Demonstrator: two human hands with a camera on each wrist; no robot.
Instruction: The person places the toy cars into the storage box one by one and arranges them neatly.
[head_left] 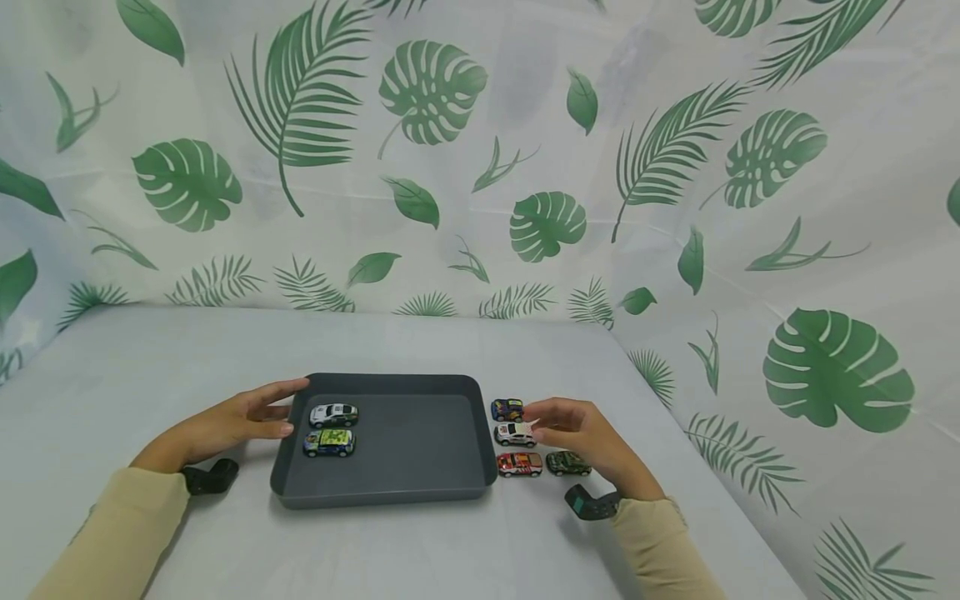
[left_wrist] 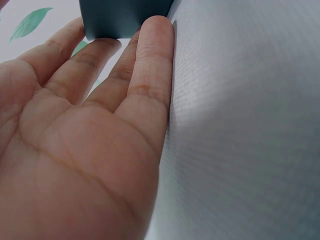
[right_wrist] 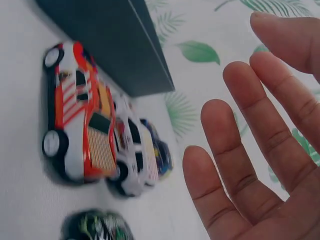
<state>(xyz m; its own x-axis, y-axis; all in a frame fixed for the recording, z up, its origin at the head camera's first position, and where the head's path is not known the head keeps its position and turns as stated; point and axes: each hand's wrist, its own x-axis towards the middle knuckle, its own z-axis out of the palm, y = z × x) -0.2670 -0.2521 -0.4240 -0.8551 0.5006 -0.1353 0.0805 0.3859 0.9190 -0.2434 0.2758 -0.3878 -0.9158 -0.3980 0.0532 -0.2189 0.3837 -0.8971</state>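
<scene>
A dark grey tray [head_left: 420,442] lies on the table, with a white toy car [head_left: 333,415] and a blue-and-yellow toy car [head_left: 328,442] at its left side. My left hand [head_left: 221,427] touches the tray's left wall with extended fingers, as the left wrist view confirms. Right of the tray, my right hand [head_left: 588,435] hovers with fingers spread, holding nothing. Closest to its fingertips are a dark blue toy car [head_left: 507,409] and a white toy car [head_left: 514,434]. A red toy car [right_wrist: 82,120] and a dark green toy car [head_left: 568,463] lie nearer to me.
The table [head_left: 375,550] has a pale cloth cover. Behind it and along its right side hangs a white curtain [head_left: 480,233] printed with green leaves. Each wrist wears a black device [head_left: 212,477].
</scene>
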